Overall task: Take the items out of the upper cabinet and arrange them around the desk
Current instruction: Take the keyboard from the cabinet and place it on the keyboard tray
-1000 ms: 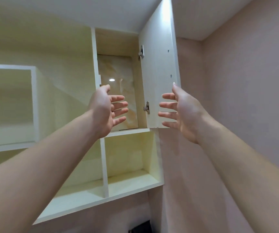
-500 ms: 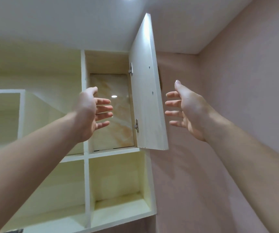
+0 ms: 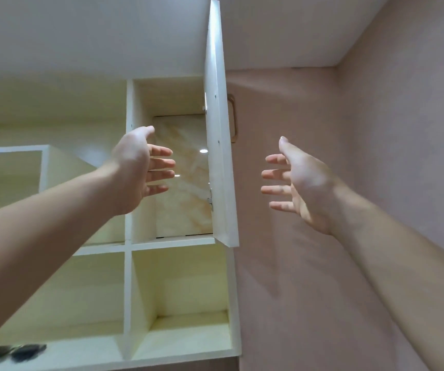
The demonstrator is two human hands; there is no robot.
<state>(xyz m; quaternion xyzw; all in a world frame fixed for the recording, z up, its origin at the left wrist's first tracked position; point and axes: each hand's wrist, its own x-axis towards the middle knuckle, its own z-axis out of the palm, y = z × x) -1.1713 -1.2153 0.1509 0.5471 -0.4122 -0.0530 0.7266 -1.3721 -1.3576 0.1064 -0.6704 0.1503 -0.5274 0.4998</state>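
The upper cabinet (image 3: pixel 140 162) is a pale wood compartment with a glossy marbled back panel (image 3: pixel 186 183). Its door (image 3: pixel 219 162) stands swung out, seen almost edge-on, with a curved handle (image 3: pixel 232 119) on its far side. No item shows inside from this low angle. My left hand (image 3: pixel 140 170) is raised in front of the compartment's left side, fingers spread, holding nothing. My right hand (image 3: pixel 295 183) is raised to the right of the door, fingers spread and apart from it, also holding nothing.
Open shelf cubbies (image 3: pixel 183 290) sit below the cabinet. A dark pair of sunglasses (image 3: pixel 13 353) lies on the bottom shelf at the lower left. Another open box shelf (image 3: pixel 9 172) hangs at the left. A pink wall (image 3: pixel 376 129) runs along the right.
The view has tilted up and shifted right, so the door now looks nearly edge-on. Both hands stay raised and spread, a little wider apart, with the right hand now clear of the door.
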